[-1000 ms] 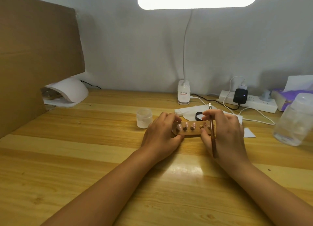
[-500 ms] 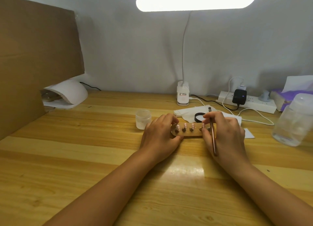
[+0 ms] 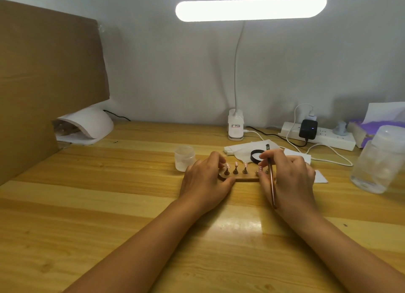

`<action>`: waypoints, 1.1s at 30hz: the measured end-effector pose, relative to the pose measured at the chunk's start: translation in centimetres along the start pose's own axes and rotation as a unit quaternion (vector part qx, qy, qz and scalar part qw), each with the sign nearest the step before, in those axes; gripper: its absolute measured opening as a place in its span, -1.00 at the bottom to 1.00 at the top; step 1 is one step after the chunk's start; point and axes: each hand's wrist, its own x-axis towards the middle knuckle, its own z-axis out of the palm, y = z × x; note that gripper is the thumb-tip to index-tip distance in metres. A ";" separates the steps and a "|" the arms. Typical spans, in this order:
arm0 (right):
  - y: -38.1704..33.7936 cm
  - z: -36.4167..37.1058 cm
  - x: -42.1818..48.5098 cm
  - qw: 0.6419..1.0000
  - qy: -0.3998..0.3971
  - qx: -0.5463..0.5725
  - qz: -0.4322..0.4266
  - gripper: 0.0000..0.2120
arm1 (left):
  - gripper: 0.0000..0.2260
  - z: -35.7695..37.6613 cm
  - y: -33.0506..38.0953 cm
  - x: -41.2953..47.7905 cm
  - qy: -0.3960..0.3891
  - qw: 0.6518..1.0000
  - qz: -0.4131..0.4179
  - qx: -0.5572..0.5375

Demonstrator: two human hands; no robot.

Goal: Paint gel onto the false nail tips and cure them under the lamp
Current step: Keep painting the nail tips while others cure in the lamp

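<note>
left hand (image 3: 205, 181) clamps tip holder (image 3: 238, 178), right hand (image 3: 289, 176) grips brush (image 3: 271, 183); painting ongoing, cure lamp (image 3: 87, 126) at 10 o'clock unused.

Over the last second the wooden holder (image 3: 241, 178) with its false nail tips (image 3: 236, 164) came down from its slightly raised, tilted position and lay flat on the table (image 3: 109, 205). The left hand (image 3: 203, 183) and right hand (image 3: 289, 178) lowered with it, and the brush (image 3: 271, 183) stayed in the right hand's grip.
</note>
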 end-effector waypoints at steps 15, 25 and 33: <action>-1.0 0.0 -0.6 0.988 -0.055 0.076 -0.119 -0.62 | -0.68 -0.1 0.0 0.2 0.062 0.998 -0.017 -0.002; -0.6 0.2 -0.6 0.987 -0.075 0.072 -0.125 -0.59 | -0.74 -0.7 0.5 -0.1 0.182 0.981 0.016 -0.071; -0.4 0.5 -0.6 0.986 -0.084 0.070 -0.125 -0.54 | -0.41 -1.7 -2.0 1.2 0.246 0.945 -0.199 -0.084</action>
